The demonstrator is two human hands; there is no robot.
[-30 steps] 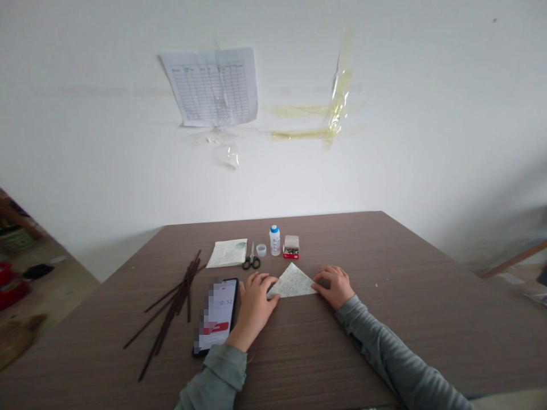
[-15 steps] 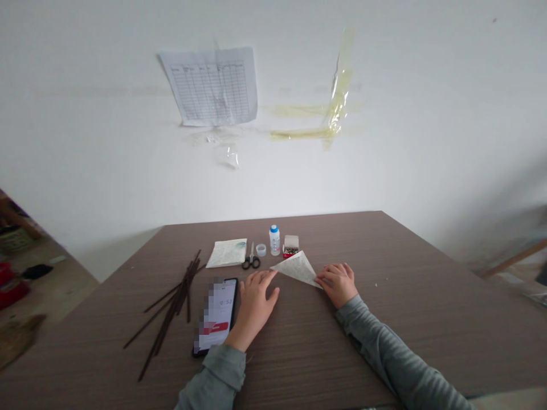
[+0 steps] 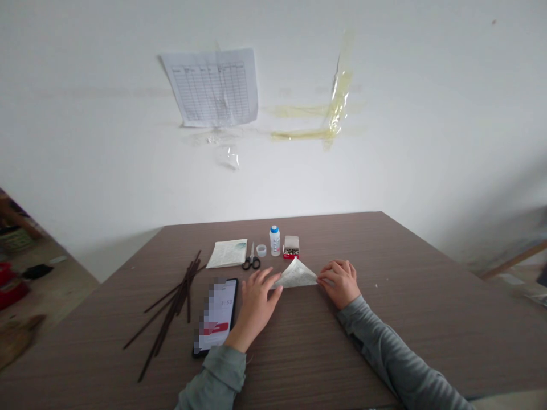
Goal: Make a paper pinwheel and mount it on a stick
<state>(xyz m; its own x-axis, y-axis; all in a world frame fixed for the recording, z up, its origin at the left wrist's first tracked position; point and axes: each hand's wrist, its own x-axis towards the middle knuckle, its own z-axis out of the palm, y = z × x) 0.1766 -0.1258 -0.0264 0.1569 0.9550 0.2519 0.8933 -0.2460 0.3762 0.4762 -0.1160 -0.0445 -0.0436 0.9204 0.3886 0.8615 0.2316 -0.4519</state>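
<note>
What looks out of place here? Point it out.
Yellowed tape strips cling to the wall with nothing under them, as if something was pulled away. The gridded sheet beside them seems to hang slightly askew. On the table, the dark thin sticks lie splayed in a loose heap, not lined up.

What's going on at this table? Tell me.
A person is handling a triangle of folded, written-on white paper on a brown wood-grain table. The left hand lies open at its left corner, the right hand curled at its right corner. Beyond it lie black-handled scissors, a white bottle with a blue cap and a small red-and-white box. A dark smartphone and thin dark sticks lie left of the left hand.
</note>
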